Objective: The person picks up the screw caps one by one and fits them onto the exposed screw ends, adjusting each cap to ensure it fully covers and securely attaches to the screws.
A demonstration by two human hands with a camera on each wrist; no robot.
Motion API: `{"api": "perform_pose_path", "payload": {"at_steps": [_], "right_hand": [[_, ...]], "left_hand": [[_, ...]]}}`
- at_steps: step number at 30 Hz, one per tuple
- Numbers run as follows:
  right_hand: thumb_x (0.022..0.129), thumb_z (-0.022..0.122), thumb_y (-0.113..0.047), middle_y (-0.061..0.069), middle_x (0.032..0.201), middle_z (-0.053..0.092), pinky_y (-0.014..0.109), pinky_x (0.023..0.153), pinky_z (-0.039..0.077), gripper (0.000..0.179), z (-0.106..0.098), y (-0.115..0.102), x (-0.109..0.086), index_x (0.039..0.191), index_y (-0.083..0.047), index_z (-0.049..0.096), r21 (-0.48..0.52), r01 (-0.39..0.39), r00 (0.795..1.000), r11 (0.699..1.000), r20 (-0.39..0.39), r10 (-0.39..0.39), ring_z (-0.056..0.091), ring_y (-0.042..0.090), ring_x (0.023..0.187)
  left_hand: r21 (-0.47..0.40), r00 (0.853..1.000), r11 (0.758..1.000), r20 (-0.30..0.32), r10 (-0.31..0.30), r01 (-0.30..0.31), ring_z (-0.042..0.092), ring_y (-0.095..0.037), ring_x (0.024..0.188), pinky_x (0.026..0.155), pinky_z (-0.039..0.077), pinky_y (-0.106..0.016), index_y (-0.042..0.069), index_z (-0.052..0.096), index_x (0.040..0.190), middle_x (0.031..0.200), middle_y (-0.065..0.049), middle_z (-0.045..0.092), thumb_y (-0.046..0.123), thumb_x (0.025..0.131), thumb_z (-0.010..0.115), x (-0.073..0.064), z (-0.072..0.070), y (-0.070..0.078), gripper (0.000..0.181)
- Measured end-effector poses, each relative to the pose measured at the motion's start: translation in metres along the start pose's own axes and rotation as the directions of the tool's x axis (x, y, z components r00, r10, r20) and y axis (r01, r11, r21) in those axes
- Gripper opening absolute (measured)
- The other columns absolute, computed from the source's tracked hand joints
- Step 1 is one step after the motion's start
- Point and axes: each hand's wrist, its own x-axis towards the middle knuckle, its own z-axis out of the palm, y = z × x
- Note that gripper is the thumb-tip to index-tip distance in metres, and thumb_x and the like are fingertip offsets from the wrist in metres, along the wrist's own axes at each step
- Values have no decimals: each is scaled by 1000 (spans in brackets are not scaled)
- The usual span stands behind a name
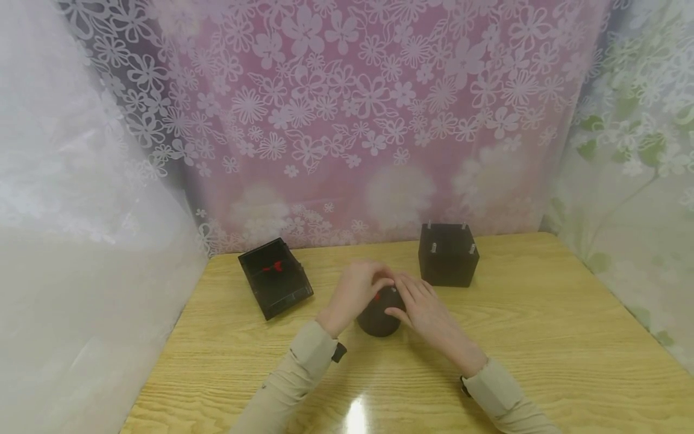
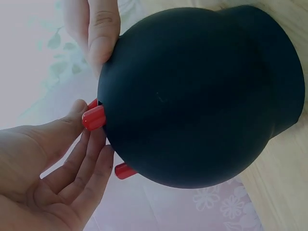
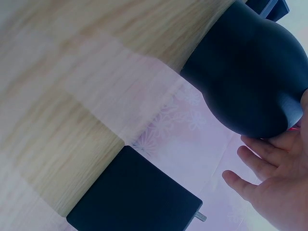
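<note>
A black rounded holder (image 1: pixel 379 319) with a narrower foot stands upright on the table. Short red pegs (image 2: pixel 94 118) stick out of its top. At that top my left hand (image 1: pixel 358 294) pinches a red peg between thumb and fingers, partly hidden behind another peg in the left wrist view. My right hand (image 1: pixel 428 313) holds the holder from the right, its thumb on the near side and fingers on the far side. Some of its fingers (image 3: pixel 260 161) are stretched out. A small light-coloured tip also shows on top of the holder in the head view.
Back left lies a black tray (image 1: pixel 290 301) with small red pieces (image 1: pixel 275 266) in it. A black block (image 1: pixel 449 268) with several metal pegs upright on top stands back right. Flowered curtains (image 1: pixel 347 120) hang behind and beside the wooden table (image 1: pixel 217 374).
</note>
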Motion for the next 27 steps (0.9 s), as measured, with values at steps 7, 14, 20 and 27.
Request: {"api": "perform_pose_path", "payload": {"at_steps": [7,14,20,27], "right_hand": [[104,28,-59,27,141,54,60,104,46,83,-1,-1,0,146,10,45,1,-7,1000,1000,10,7,53,42,130],[104,27,-59,29,140,54,60,104,45,84,-1,0,0,144,11,47,-15,-16,1000,1000,20,16,53,43,129],[104,27,-59,28,141,55,60,103,46,83,1,1,0,144,11,47,-24,-5,1000,1000,5,5,54,43,129],[104,27,-60,27,142,54,61,103,46,83,0,0,1,145,10,46,-10,-14,1000,1000,14,15,53,42,129]], "left_hand": [[47,999,999,38,23,-24,49,6,51,67,52,-14,13,78,101,91,3,76,22,94,71,4,0,1,13],[94,998,994,49,44,-48,58,1,58,69,52,-16,14,79,101,91,4,76,23,94,72,6,0,3,14],[121,998,991,37,57,-61,70,-8,84,73,55,-18,14,79,100,96,4,77,23,93,74,6,2,5,13],[139,998,989,41,43,-49,69,-8,82,69,54,-17,15,79,100,95,4,76,24,92,76,6,3,6,12]]}}
